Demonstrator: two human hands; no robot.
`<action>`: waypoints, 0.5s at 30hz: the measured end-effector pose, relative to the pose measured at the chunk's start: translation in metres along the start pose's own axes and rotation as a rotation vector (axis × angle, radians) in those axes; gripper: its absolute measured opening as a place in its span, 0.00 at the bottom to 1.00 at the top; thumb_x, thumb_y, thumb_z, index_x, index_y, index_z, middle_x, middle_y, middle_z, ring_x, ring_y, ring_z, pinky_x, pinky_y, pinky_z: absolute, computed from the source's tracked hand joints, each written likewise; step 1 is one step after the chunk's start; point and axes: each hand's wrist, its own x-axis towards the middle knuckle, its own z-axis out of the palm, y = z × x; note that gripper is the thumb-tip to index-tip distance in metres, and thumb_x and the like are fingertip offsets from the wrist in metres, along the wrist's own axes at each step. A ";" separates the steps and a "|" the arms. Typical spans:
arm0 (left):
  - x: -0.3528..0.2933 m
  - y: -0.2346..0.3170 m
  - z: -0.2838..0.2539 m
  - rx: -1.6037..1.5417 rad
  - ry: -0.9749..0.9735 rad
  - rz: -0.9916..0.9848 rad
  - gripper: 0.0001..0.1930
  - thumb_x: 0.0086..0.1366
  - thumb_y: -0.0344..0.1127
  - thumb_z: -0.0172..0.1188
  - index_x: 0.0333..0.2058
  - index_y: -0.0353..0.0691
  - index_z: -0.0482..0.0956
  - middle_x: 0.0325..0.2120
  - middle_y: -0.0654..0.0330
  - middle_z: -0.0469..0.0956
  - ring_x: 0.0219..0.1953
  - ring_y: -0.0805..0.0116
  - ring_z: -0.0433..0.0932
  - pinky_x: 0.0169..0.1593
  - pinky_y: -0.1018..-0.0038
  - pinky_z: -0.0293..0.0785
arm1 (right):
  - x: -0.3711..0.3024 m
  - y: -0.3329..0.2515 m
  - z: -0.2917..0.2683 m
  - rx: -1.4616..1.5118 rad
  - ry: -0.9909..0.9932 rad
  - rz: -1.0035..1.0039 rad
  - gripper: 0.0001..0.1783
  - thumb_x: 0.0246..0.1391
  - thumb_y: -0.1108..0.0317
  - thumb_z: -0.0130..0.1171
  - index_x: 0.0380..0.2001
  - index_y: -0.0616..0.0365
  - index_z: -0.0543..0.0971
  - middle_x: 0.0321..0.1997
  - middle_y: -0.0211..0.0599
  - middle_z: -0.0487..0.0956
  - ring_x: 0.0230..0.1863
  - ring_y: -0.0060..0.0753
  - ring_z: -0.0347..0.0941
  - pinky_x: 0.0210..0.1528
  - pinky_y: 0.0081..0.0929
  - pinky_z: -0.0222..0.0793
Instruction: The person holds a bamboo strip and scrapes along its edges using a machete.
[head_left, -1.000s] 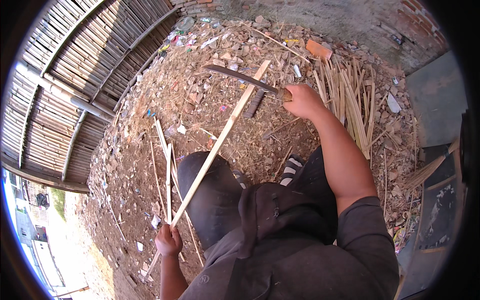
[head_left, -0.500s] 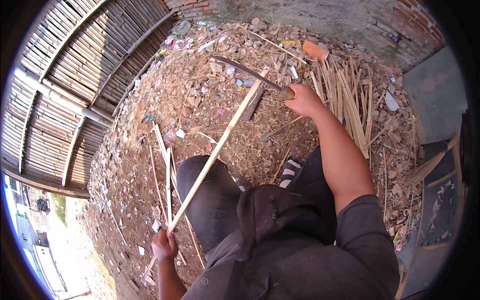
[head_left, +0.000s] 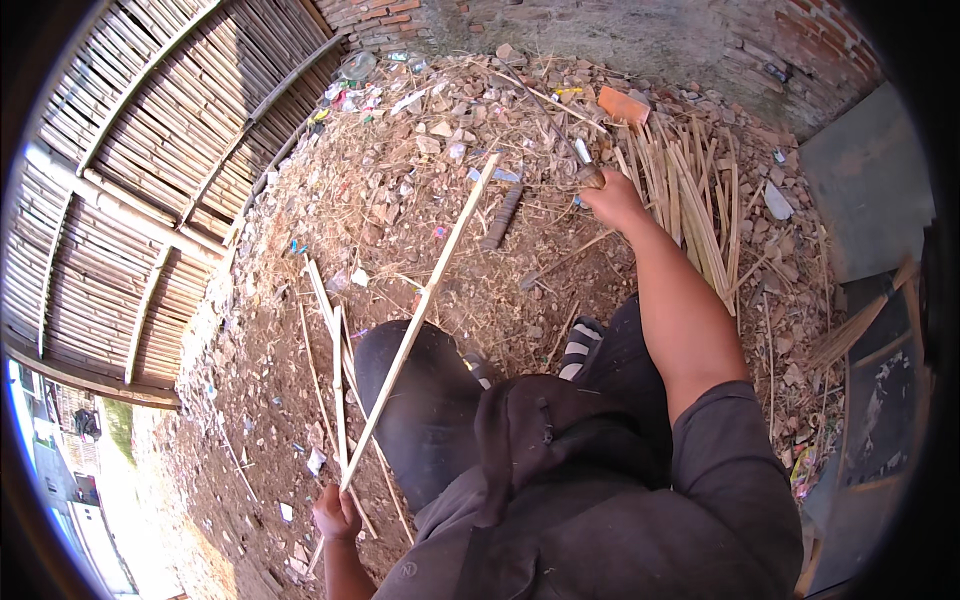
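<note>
My left hand (head_left: 337, 512), low on the left, is closed around the lower end of a long pale bamboo strip (head_left: 430, 292). The strip slants up and to the right, passing over my left knee. In my right hand (head_left: 614, 200) is the handle of a machete (head_left: 590, 176), whose thin dark blade points up and to the left. A gap separates the blade from the strip's upper end. Below that end, on the ground between my hands, lies a dark ribbed cylindrical piece (head_left: 503, 215).
A pile of split bamboo strips (head_left: 695, 205) lies to the right. More strips (head_left: 338, 380) lie left of my knee. Rubble and litter cover the ground, with an orange brick piece (head_left: 623, 106) at the back. A bamboo wall (head_left: 150, 190) stands left, a brick wall (head_left: 620, 40) behind.
The machete has swung up and away from the strip's upper end, its blade now pointing farther back. The strip's upper end has shifted left and my left hand slightly lower.
</note>
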 end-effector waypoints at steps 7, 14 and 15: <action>0.013 0.016 0.005 -0.057 -0.017 -0.033 0.16 0.69 0.42 0.50 0.25 0.39 0.69 0.17 0.46 0.71 0.21 0.39 0.73 0.24 0.52 0.67 | -0.034 -0.050 -0.001 0.104 -0.025 -0.255 0.20 0.45 0.59 0.64 0.41 0.58 0.80 0.35 0.48 0.81 0.39 0.51 0.79 0.42 0.42 0.72; 0.030 0.049 0.006 -0.015 0.086 -0.029 0.15 0.68 0.42 0.53 0.26 0.39 0.70 0.17 0.47 0.71 0.21 0.40 0.74 0.24 0.53 0.68 | -0.061 -0.077 0.017 -0.214 -0.242 -0.696 0.11 0.40 0.63 0.64 0.28 0.54 0.78 0.23 0.44 0.78 0.29 0.55 0.76 0.32 0.47 0.69; 0.030 0.051 0.007 -0.013 0.084 -0.031 0.15 0.68 0.42 0.53 0.26 0.39 0.70 0.17 0.47 0.71 0.21 0.40 0.74 0.24 0.53 0.68 | -0.065 -0.081 0.019 -0.265 -0.278 -0.738 0.11 0.40 0.63 0.64 0.27 0.55 0.77 0.23 0.44 0.78 0.28 0.55 0.76 0.31 0.47 0.69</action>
